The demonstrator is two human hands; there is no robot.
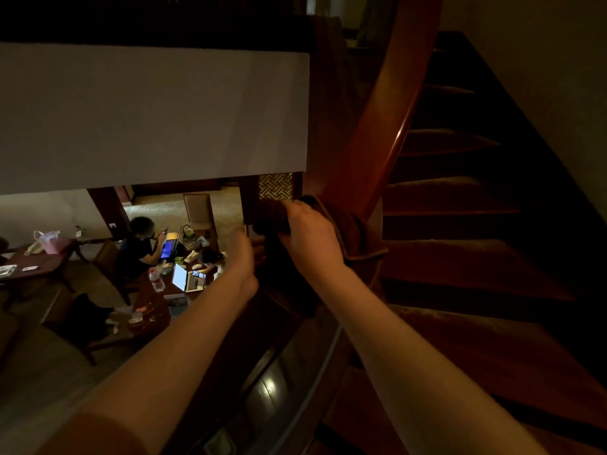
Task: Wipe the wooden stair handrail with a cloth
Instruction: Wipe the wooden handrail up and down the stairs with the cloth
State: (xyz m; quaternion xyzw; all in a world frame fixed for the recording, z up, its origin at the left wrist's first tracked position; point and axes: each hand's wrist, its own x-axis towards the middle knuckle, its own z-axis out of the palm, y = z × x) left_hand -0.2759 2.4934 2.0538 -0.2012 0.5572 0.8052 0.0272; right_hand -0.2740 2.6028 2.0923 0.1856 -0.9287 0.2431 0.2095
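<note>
brown cloth point(348, 231) under right hand point(310, 236) on handrail point(387, 133) — laptops point(187, 280) below.

— Can you read any writing from up here?

— No. The dark laptop screen point(168, 249) at lower left of the frame glows with blue lines, the white laptop screen point(179, 277) beside it looks blank; nothing I can read.

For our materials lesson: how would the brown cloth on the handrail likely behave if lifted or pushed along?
The cloth is probably floppy: it drapes over the handrail, folding under the right hand. It likely slides easily, since the rail looks glossy. It seems light, hanging in soft folds.
</note>
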